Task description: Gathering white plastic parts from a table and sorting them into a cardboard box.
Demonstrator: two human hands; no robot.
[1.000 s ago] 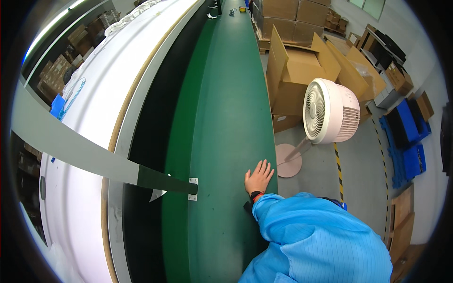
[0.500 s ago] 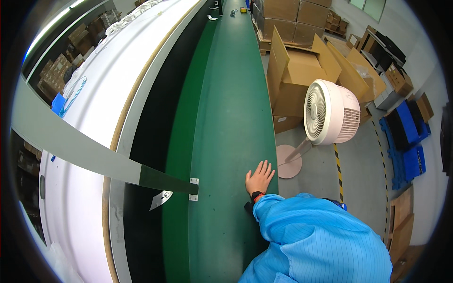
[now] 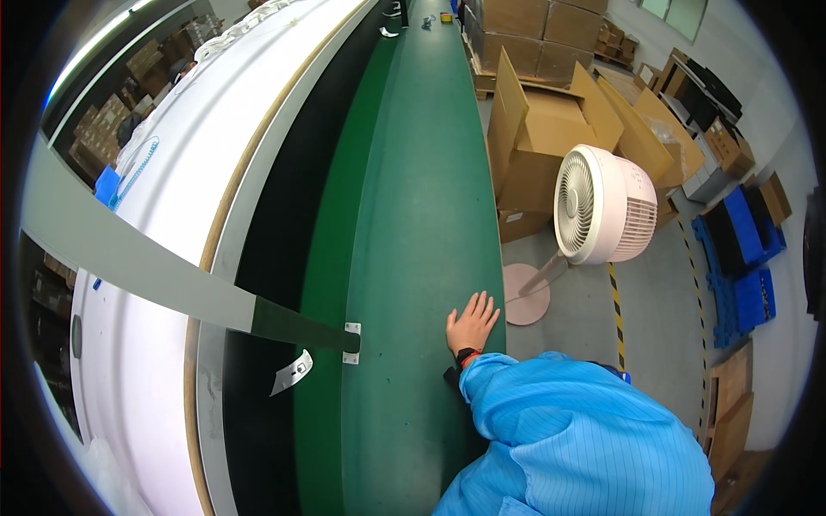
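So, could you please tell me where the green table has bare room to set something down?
Between the grey post and the right hand, and along the green table beyond them, up to the yellow item. Crowded: that far end.

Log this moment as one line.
right hand: open, palm down on green worktop | left hand: out of view | curved white piece: left of white bracket | pedestal fan: right of worktop
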